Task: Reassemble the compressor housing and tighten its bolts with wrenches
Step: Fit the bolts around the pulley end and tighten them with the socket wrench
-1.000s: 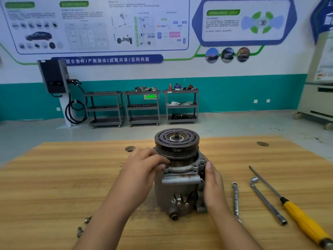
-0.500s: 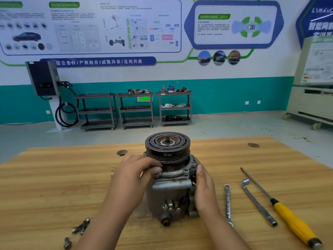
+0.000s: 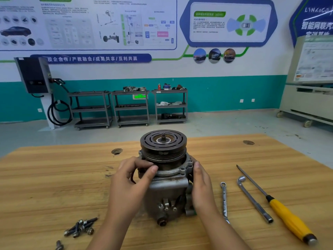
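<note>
The grey compressor housing (image 3: pixel 167 195) stands upright on the wooden table (image 3: pixel 45 186), with its dark grooved pulley (image 3: pixel 163 147) on top. My left hand (image 3: pixel 131 181) grips the flange just under the pulley on the left, thumb and fingers pinching the rim. My right hand (image 3: pixel 201 186) presses flat against the housing's right side. Several loose bolts (image 3: pixel 81 227) lie near the table's front left. A combination wrench (image 3: pixel 224 201) and an L-shaped socket wrench (image 3: pixel 254 199) lie to the right of the housing.
A yellow-handled screwdriver (image 3: pixel 284 213) lies at the far right of the table. Two round holes (image 3: pixel 116 151) mark the tabletop. Beyond the table stand three grey shelf carts (image 3: pixel 130 107) and a charging unit (image 3: pixel 34 76) against the wall.
The view has tilted down and shifted, so more of the bolts at front left shows. Both hands stay on the housing; my left fingers have crept a little around the flange.
</note>
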A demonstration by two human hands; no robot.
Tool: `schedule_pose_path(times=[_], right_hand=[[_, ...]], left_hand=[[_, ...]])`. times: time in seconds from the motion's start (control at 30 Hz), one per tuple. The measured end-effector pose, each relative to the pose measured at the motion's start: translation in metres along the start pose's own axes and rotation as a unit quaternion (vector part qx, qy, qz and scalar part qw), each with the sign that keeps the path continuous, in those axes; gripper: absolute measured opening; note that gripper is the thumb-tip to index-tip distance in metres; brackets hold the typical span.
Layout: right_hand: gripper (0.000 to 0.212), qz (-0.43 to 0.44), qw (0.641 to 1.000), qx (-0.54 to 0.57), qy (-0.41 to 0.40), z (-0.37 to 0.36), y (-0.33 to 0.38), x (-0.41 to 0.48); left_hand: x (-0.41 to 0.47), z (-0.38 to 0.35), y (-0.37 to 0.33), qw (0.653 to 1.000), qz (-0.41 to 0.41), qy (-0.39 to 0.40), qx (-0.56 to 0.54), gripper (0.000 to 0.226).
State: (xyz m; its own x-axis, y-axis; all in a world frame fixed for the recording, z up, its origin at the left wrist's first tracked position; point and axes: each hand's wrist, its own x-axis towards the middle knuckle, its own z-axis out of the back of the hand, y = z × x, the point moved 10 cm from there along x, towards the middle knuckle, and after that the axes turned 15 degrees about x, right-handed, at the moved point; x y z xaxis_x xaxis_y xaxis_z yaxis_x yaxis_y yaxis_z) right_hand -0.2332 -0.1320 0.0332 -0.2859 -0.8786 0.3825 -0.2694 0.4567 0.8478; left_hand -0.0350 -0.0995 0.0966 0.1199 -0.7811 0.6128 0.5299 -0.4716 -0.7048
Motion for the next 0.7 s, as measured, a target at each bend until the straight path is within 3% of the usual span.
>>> schedule_pose_path(times=[0.07, 0.17, 0.23, 0.3, 0.33, 0.4, 0.53, 0.7], right_hand=[[0.027, -0.007, 0.999, -0.037, -0.017, 0.006, -0.002, 0.002], [0.026, 0.006, 0.974, -0.192, -0.123, 0.047, 0.008, 0.014], [0.016, 0.008, 0.907, -0.370, -0.203, 0.087, 0.023, 0.024], [0.020, -0.091, 0.808, -0.535, -0.230, 0.120, 0.016, 0.032], [0.026, -0.162, 0.765, -0.578, -0.233, 0.134, 0.007, 0.033], [0.035, -0.249, 0.719, -0.605, -0.235, 0.150, -0.005, 0.029], [0.031, -0.268, 0.690, -0.626, -0.245, 0.168, -0.008, 0.027], [0.010, -0.229, 0.746, -0.585, -0.219, 0.161, -0.021, 0.030]], left_hand=[[-0.001, -0.002, 0.002, 0.999, 0.001, -0.011, -0.034, 0.007], [-0.004, -0.005, 0.008, 0.998, -0.002, -0.013, -0.059, 0.008], [-0.006, -0.008, 0.010, 0.997, -0.004, -0.007, -0.083, 0.007], [-0.007, -0.009, 0.011, 0.995, -0.010, -0.011, -0.097, 0.013], [-0.007, -0.009, 0.011, 0.995, -0.014, -0.015, -0.100, 0.013], [-0.006, -0.009, 0.012, 0.994, -0.017, -0.020, -0.105, 0.013], [-0.006, -0.012, 0.017, 0.994, -0.006, -0.013, -0.112, 0.017], [-0.007, -0.013, 0.019, 0.994, 0.000, 0.002, -0.105, 0.022]])
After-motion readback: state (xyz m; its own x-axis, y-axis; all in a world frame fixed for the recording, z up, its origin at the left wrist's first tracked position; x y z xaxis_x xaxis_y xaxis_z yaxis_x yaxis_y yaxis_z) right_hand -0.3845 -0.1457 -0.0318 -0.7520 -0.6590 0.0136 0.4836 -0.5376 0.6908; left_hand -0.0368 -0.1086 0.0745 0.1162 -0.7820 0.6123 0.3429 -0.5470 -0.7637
